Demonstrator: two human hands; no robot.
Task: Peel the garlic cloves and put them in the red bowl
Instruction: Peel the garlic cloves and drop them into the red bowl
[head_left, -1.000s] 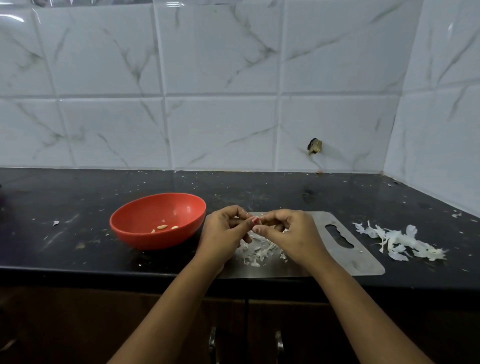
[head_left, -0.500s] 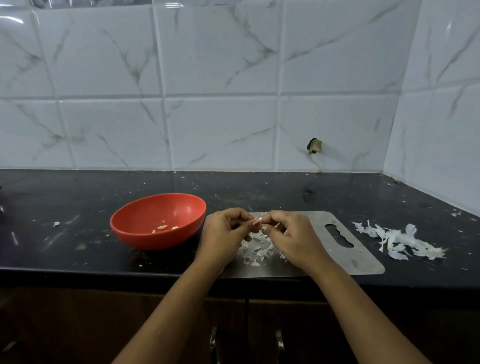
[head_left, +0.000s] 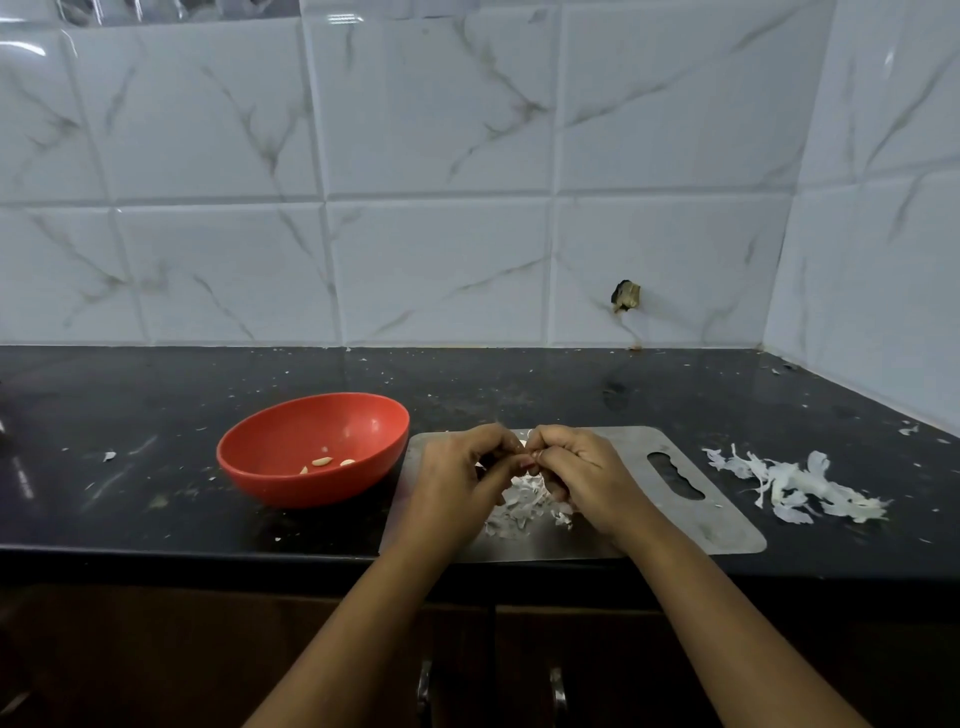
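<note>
**Garlic clove mid-peel above the steel board**

Garlic clove (head_left: 523, 451): you hold it between the fingertips of your left hand (head_left: 457, 480) and right hand (head_left: 587, 480), both grips pinched shut on it, above the steel board (head_left: 670, 514). Only a pale sliver of it shows; how much skin remains cannot be told. Compared with a second ago, your hands have drawn closer together and curled tighter, while the heap of skins (head_left: 519, 506) beneath them looks unchanged, so this clove is probably not yet bare. The red bowl (head_left: 249, 457), just left of the board on the dark tabletop (head_left: 104, 395), has the same three peeled cloves (head_left: 323, 461). A second pile of skins (head_left: 789, 483) lies to the right.
</note>
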